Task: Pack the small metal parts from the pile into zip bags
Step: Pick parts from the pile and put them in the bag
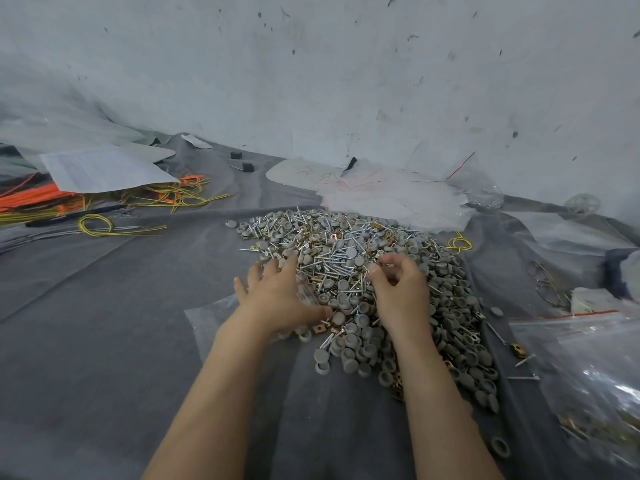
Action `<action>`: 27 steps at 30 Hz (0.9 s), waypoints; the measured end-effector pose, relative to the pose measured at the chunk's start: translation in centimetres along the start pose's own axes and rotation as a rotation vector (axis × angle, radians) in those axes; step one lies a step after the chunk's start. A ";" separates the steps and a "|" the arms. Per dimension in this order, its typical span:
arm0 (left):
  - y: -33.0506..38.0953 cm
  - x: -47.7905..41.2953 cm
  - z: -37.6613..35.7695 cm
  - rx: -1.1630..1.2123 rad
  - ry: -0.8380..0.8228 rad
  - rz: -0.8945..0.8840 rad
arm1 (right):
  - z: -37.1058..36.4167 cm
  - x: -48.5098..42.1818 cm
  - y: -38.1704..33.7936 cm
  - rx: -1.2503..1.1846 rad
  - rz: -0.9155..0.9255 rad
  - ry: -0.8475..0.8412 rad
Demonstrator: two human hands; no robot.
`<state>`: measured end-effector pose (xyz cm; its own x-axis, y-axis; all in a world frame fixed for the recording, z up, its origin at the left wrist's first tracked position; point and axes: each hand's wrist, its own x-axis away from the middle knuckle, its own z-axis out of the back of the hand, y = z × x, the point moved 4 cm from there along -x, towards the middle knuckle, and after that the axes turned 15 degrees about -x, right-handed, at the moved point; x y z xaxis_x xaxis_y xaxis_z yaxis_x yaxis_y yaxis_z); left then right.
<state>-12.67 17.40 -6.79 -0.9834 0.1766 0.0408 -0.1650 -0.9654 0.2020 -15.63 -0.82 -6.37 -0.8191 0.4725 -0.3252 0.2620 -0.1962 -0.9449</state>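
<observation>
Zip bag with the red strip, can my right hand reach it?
Probably yes: the zip bag lies right of the pile, with only loose screws between it and the right hand.

Pile of small metal parts point(363, 258), centre of surface: one; grey caps, screws and brass clips in it too many to count.
Hands on pile: two, left hand point(277, 299) and right hand point(401, 292).
Black blocks, far centre: two, first block point(235, 155), second block point(247, 167).
Printed sheet point(104, 171), far left: one.
Orange cord bundle point(31, 200), far left: one.
Single yellow loops: two, left loop point(97, 225), right loop point(459, 244).
Zip bags point(588, 358), near right: count unclear.
</observation>
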 end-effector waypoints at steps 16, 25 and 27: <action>-0.3 -1.1 -2.4 0.016 0.177 -0.035 | -0.6 0.8 -0.9 0.014 0.048 -0.054; 0.9 0.4 -1.4 0.162 0.438 -0.169 | -4.1 2.4 -1.4 0.113 0.067 -0.354; 0.9 0.5 -1.4 0.166 0.439 -0.169 | -4.0 2.4 -1.6 0.160 0.085 -0.401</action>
<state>-13.45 16.38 -7.93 -0.8886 0.1963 -0.4145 -0.3461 -0.8801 0.3250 -15.99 4.10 -5.77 -0.9398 0.0841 -0.3313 0.2803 -0.3650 -0.8878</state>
